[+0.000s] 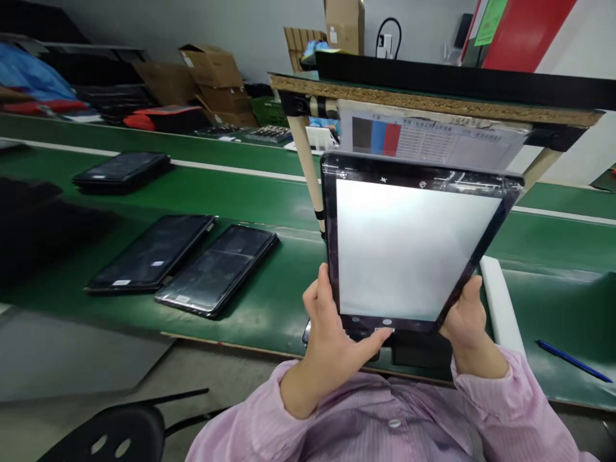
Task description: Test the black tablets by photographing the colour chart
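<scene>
Tablet in hand: flat rectangular tablet (pixel 414 250) with a smooth black bezel and bright, near-white screen; raised and tilted above the near edge of the bench, right of centre. Glossy highlights at its far right corner.
Left hand: left hand (pixel 332 343) closed on the near left corner, thumb laid across the lower bezel, fingers bent against the left edge.
Right hand: right hand (pixel 466 316) closed on the near right edge, thumb along the side; its other fingers are hidden behind.
Bench: smooth green surface (pixel 289 282) with a slight sheen.
Devices at left: glossy dark slab (pixel 221 269) just beside a dark stack (pixel 154 253); another stack (pixel 122 170) farther off.
Right side: matte white strip (pixel 503 308); slender blue pen (pixel 575 361) lying aslant.
Far side: shelf with grainy chipboard edge (pixel 433 102), printed sheet (pixel 428 135) below.
Clothing: pink, finely ribbed sleeves (pixel 255 417).
</scene>
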Tool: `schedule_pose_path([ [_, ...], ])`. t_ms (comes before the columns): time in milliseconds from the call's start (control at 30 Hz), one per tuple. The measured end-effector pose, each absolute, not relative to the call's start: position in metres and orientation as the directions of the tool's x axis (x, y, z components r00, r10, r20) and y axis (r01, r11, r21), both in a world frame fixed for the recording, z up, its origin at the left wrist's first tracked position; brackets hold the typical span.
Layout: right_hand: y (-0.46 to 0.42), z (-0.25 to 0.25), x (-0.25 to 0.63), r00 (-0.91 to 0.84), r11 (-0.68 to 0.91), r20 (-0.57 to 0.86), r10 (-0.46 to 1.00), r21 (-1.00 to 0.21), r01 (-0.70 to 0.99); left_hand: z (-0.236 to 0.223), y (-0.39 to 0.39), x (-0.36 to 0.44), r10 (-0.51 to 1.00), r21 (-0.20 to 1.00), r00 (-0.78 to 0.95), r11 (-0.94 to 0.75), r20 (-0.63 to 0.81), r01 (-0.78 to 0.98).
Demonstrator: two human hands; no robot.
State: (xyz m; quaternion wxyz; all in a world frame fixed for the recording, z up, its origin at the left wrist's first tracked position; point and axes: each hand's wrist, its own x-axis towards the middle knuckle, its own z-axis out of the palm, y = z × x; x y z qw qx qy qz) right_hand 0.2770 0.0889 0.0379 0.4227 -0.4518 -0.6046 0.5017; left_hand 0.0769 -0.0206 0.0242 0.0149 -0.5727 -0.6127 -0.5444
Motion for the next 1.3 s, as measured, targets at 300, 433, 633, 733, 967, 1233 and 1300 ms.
schedule_pose_path([
  [300, 0.087, 0.052, 0.259, -0.212, 0.075, 0.036, 0.977, -0.981, 0.179, 0.024, -0.022, 0.075, 0.681, 0.604, -0.347, -0.177, 0.645, 0.777],
  [433, 0.083, 0.056, 0.256, -0.251, 0.118, 0.072, 0.965, -0.978, 0.175, 0.023, -0.023, 0.075, 0.684, 0.606, -0.350, -0.169, 0.640, 0.777],
  [633, 0.079, 0.057, 0.253, -0.223, 0.137, 0.089, 0.971, -0.969, 0.208, 0.020, -0.024, 0.076, 0.691, 0.646, -0.377, -0.170, 0.617, 0.745],
  [733, 0.078, 0.058, 0.251, -0.228, 0.152, 0.100, 0.969, -0.962, 0.226, 0.019, -0.023, 0.077, 0.676, 0.659, -0.408, -0.153, 0.613, 0.736],
  [967, 0.078, 0.060, 0.250, -0.225, 0.163, 0.112, 0.968, -0.961, 0.225, 0.019, -0.025, 0.077, 0.710, 0.687, -0.402, -0.158, 0.579, 0.709],
  [1233, 0.079, 0.060, 0.250, -0.205, 0.154, 0.114, 0.972, -0.969, 0.192, 0.015, -0.024, 0.077, 0.678, 0.711, -0.415, -0.230, 0.607, 0.665],
  [1300, 0.079, 0.059, 0.251, -0.204, 0.153, 0.106, 0.973, -0.962, 0.227, 0.016, -0.024, 0.074, 0.697, 0.811, -0.465, -0.299, 0.546, 0.503],
])
